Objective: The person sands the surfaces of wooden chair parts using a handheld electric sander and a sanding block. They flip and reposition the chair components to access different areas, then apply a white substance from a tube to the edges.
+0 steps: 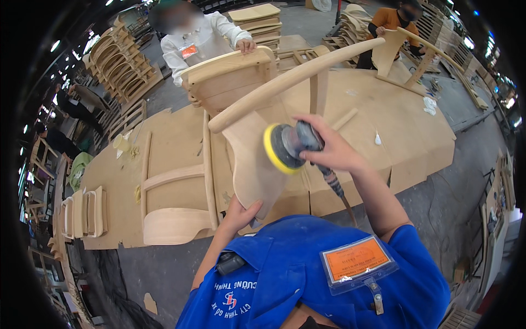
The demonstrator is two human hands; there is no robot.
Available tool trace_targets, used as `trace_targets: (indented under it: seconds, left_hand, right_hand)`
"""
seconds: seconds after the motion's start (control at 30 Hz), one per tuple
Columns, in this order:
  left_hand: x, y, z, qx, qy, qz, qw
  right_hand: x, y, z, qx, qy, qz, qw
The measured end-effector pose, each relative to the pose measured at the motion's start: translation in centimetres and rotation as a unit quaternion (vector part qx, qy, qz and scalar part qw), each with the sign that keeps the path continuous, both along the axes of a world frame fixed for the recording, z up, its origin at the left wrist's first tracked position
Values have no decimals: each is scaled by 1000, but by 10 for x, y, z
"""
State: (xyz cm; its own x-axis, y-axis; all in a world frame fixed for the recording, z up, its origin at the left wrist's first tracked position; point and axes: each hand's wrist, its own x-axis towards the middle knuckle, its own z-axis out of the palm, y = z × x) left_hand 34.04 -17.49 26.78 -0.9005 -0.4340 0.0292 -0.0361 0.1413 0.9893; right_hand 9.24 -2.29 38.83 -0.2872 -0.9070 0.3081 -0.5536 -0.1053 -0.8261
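Note:
My right hand is wrapped round the body of a disc sander. The sander's yellow-rimmed pad is tilted against or just beside the curved wooden backrest of a chair frame; I cannot tell whether they touch. A hose runs down from the tool. My left hand grips the near lower edge of that backrest, thumb on its face. A long rounded chair leg of the same frame slants up to the right above the sander.
Another chair frame lies on the cardboard-covered table at left. Across it, a co-worker in white holds a wooden seat. A person in orange handles another frame. Stacked chair parts stand at far left.

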Motion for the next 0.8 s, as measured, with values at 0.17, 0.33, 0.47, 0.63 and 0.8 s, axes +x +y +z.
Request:
trace_targets:
  seconds: [0.17, 0.33, 0.47, 0.63, 0.8]
  left_hand:
    - [3, 8, 4, 18, -31, 60, 998]
    - [1, 14, 10, 20, -39, 145, 988]
    - [-1, 13, 21, 35, -57, 138, 988]
    - [4, 32, 26, 1, -70, 135, 988]
    - [11, 60, 15, 39, -91, 182, 978]
  right_hand:
    - [-60, -31, -9, 6, -164, 142, 976]
    - [-91, -47, -31, 74, -277, 225, 931]
    - [-116, -16, -36, 135, -227, 226, 938]
    - [-188, 58, 47, 120, -108, 220, 962]
    - [-262, 95, 212, -36, 301, 170, 937]
